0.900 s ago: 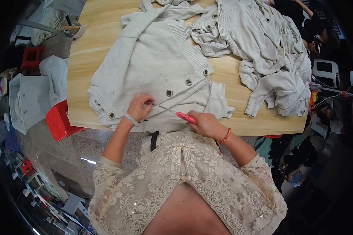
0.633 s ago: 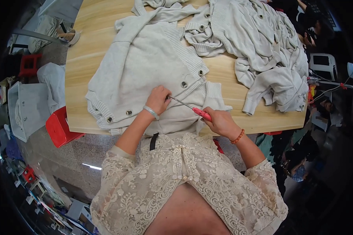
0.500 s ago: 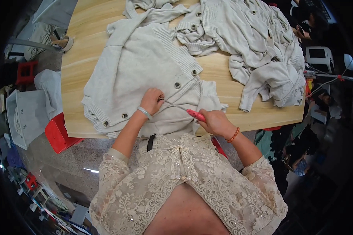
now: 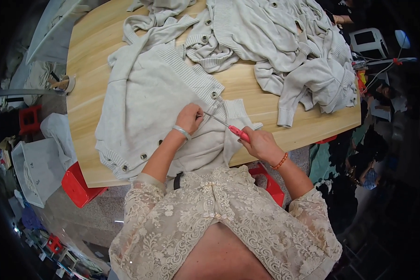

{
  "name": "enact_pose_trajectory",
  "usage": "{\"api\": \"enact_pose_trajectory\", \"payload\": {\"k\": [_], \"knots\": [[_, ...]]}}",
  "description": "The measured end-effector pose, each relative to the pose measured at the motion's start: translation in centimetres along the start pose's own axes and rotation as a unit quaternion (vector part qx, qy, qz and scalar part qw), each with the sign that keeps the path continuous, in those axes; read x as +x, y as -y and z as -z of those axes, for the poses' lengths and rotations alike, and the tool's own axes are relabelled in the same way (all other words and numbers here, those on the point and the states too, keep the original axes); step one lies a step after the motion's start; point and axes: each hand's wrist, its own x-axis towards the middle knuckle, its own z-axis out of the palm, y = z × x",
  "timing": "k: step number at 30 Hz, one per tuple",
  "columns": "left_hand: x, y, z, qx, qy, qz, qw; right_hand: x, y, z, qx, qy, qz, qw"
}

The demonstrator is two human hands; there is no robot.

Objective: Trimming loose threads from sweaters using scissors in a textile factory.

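A pale grey knitted cardigan (image 4: 149,93) lies spread on the table before me, with dark buttons (image 4: 143,157) along its front band. My left hand (image 4: 190,117) is closed in a pinch on that band, just below the top button (image 4: 214,95). The fingers hide what they grip. My right hand (image 4: 264,145) is wrapped round the red handle of a tool (image 4: 238,133) with a thin metal shaft. The shaft slants over the cardigan, its tip close to my left fingertips; whether it touches the knit I cannot tell.
More grey cardigans (image 4: 270,42) lie heaped across the far side of the wooden table (image 4: 91,60). Red stools (image 4: 79,184) stand by its near edge. A white bin (image 4: 39,170) is at the left, and a person's arm (image 4: 343,19) shows at the far right.
My left hand has moved up along the button band, uncovering a button lower down. My right hand has followed with the tool. The whole view has shifted slightly.
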Motion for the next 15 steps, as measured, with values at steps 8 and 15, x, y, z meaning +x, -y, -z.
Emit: {"api": "enact_pose_trajectory", "payload": {"k": [8,15], "knots": [[2.7,-1.1,0.3,0.055,-0.038,-0.043,0.997,-1.5,-2.1,-0.3,0.059,-0.02,-0.016,0.998],[8.0,-2.8,-3.1,0.13,0.02,-0.002,0.991,-0.5,-3.7,0.6,0.047,-0.085,-0.055,0.994]]}}
